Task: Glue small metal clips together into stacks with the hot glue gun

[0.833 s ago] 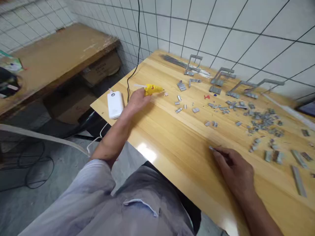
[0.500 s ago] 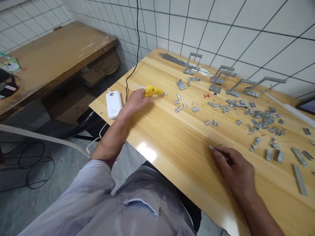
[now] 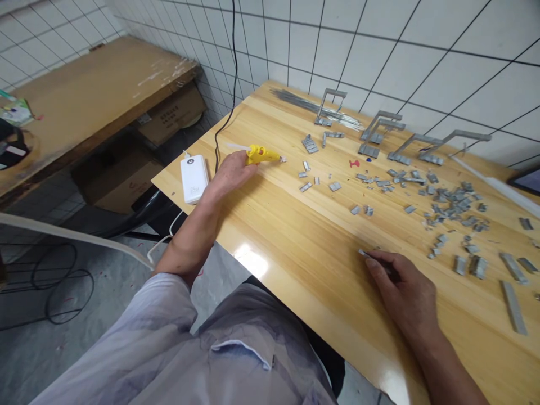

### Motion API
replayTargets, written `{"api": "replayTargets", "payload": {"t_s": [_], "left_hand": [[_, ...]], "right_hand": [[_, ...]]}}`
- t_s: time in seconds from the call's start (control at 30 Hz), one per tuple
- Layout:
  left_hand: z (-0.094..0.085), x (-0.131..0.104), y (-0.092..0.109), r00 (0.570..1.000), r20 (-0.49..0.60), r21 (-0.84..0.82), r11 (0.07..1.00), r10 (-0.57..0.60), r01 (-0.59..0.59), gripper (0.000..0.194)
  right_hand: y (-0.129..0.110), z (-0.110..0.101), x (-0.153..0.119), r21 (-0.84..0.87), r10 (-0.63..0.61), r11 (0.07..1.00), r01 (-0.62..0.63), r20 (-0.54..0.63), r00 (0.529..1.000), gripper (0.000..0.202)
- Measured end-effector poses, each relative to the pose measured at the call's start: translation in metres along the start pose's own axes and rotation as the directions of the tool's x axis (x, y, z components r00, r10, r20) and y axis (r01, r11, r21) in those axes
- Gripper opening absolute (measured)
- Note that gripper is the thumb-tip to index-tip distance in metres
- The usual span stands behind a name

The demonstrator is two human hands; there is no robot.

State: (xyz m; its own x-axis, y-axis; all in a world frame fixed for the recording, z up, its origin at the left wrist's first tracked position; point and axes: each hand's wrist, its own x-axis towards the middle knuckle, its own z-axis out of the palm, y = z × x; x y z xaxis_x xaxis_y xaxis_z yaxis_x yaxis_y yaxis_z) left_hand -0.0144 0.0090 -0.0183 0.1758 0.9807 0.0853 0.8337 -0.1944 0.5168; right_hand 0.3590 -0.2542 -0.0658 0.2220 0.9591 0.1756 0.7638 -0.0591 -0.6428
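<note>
My left hand (image 3: 233,173) is closed around a yellow hot glue gun (image 3: 264,154) at the left part of the wooden table (image 3: 270,225). A translucent glue stick sticks out of its back end, and its nozzle points right. My right hand (image 3: 407,289) rests near the front edge, thumb and fingers pinching a small grey piece (image 3: 363,253); only its tip shows, the rest is hidden by the fingers. Between the hands and beyond lie several small grey pieces (image 3: 334,186). A larger heap of grey pieces (image 3: 453,202) spreads to the right.
Grey bracket-like frames (image 3: 382,126) stand along the tiled wall, near a bundle of thin grey strips (image 3: 299,101). A white power bank (image 3: 194,179) sits at the left edge beside a black cable (image 3: 217,143). Long grey bars (image 3: 513,306) lie at right.
</note>
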Motion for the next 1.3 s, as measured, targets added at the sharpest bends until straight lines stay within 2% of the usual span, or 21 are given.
{"api": "replayTargets", "payload": {"t_s": [0.17,0.4,0.53,0.63,0.73,0.8,1.03,1.3], "left_hand": [[0.002,0.002,-0.001,0.998,-0.062,-0.023,1.0,-0.015,0.013,0.022],[0.001,0.001,-0.002,1.0,0.03,-0.052,0.999,0.008,-0.007,0.016],[0.005,0.004,-0.002,0.996,-0.071,-0.013,0.999,-0.051,0.05,0.017],[0.009,0.007,-0.002,0.991,-0.134,0.011,1.0,0.003,-0.001,0.02],[0.012,0.009,-0.005,0.988,-0.097,0.028,0.993,0.12,-0.118,0.029],[0.015,0.011,-0.009,0.987,-0.069,0.064,0.988,0.143,-0.139,0.036],[0.026,0.018,-0.013,0.996,-0.037,0.257,0.964,0.082,-0.069,0.051],[0.031,0.01,0.007,0.998,-0.018,0.36,0.932,0.057,-0.046,0.055]], "right_hand": [[-0.001,-0.001,0.001,-0.011,-0.004,1.0,0.004,-0.001,1.0,0.036],[-0.002,0.001,0.002,-0.017,-0.034,0.999,0.034,-0.006,0.999,0.036],[-0.004,0.002,0.002,0.01,-0.019,1.0,0.019,-0.008,1.0,0.04],[-0.004,0.0,0.001,0.02,-0.003,1.0,0.004,-0.015,1.0,0.042],[-0.004,-0.001,0.001,0.023,-0.004,1.0,0.004,-0.03,1.0,0.04],[-0.004,-0.001,0.002,0.03,-0.029,0.999,0.03,-0.043,0.999,0.035],[-0.001,0.003,0.005,0.035,-0.168,0.984,0.172,-0.099,0.981,0.024],[-0.001,0.006,0.008,0.041,-0.188,0.98,0.195,-0.136,0.973,0.022]]}}
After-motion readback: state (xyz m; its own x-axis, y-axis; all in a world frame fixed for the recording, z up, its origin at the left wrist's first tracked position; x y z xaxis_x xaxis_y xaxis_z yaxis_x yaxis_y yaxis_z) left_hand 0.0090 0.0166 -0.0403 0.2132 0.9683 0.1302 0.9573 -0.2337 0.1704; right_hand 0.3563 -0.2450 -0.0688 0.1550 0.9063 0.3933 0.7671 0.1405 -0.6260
